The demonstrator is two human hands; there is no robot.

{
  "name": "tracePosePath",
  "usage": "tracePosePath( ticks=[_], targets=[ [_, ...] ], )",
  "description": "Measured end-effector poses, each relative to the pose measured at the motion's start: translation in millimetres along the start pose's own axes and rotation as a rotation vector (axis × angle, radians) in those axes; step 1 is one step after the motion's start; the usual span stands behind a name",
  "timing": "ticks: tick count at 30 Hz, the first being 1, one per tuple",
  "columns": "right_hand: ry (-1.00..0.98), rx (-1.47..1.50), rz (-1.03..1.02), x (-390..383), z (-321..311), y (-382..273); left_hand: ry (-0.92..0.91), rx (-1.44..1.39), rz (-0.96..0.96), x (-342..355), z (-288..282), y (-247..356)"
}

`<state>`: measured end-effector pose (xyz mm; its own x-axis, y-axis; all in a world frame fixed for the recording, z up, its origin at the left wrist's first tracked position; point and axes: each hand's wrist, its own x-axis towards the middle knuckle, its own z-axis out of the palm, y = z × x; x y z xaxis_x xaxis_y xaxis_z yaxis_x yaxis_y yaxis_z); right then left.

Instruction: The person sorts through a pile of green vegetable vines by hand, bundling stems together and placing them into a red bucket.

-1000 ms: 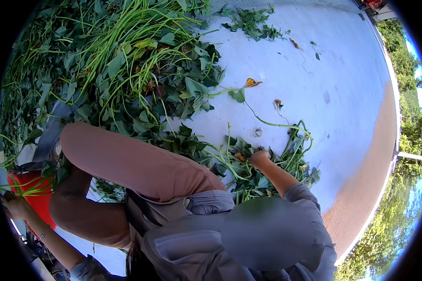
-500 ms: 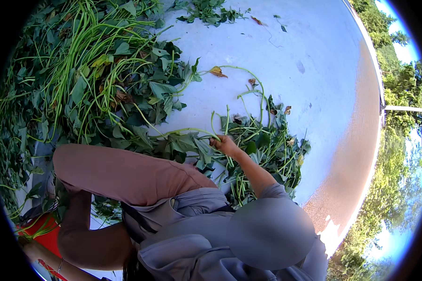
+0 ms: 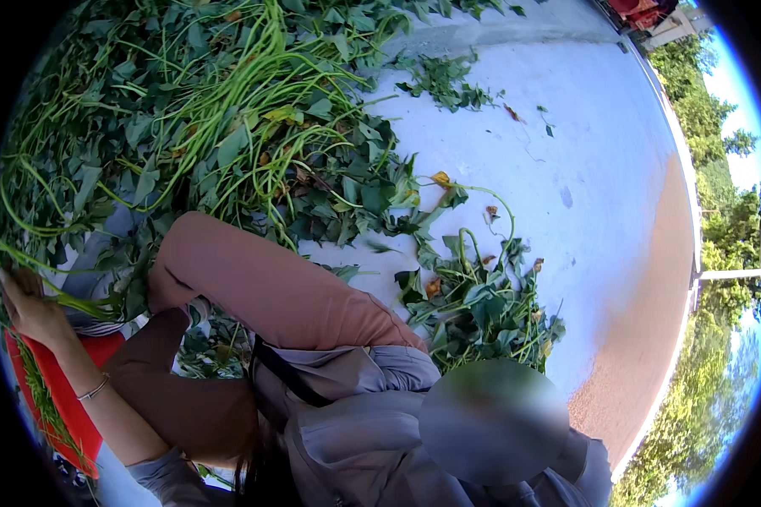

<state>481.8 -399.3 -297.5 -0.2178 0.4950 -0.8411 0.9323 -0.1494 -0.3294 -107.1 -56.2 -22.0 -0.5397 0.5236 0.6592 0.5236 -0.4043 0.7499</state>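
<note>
My left hand (image 3: 32, 311) is at the upper edge of an open, red, stiff-walled container (image 3: 83, 431), with a few long, smooth, light-green leafy vine stems (image 3: 72, 302) running right beside my fingers; they are so dim near the rim of my view that I cannot fairly tell whether they are closed round the stems or only lying against them. My right hand is out of sight, so I cannot tell what it is doing. A strip of thin green cuttings (image 3: 38, 380) shows inside the red container. Up and to the right of the container spreads a big tangled heap of dark-green leaves and pale bare stems (image 3: 228, 127), and well to its right, past my bent leg in brownish-pink trousers (image 3: 271, 283), a smaller leafy vine pile (image 3: 482, 304) lies on the pale, smooth ground (image 3: 600, 127). I judge these vines light and springy, perhaps a bit slick along the bare lengths, with soft leaves that tear and stems that may snap if bent sharply. They are best gathered by the bare stem ends, gently, since the tangled parts would likely drag their neighbours along.
</note>
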Motion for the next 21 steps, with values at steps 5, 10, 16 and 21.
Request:
tracePosePath(
  ticks=[5, 10, 16, 21],
  targets=[
    [-0.23, -0.142, 0.013, -1, -13, 38, -0.086, -0.428, -0.28, 0, 47, 44],
    [-0.283, -0.379, -0.167, 43, -149, -3, -0.184, -0.444, -0.285, -8, 51, 44],
    [0.712, 0.07, -0.948, 74, -408, -322, -0.268, -0.57, -0.389, -32, 39, 41],
    [0.106, 0.923, -1.682, 60, -431, -440, -0.212, -0.545, -0.392, -34, 57, 51]
  ],
)
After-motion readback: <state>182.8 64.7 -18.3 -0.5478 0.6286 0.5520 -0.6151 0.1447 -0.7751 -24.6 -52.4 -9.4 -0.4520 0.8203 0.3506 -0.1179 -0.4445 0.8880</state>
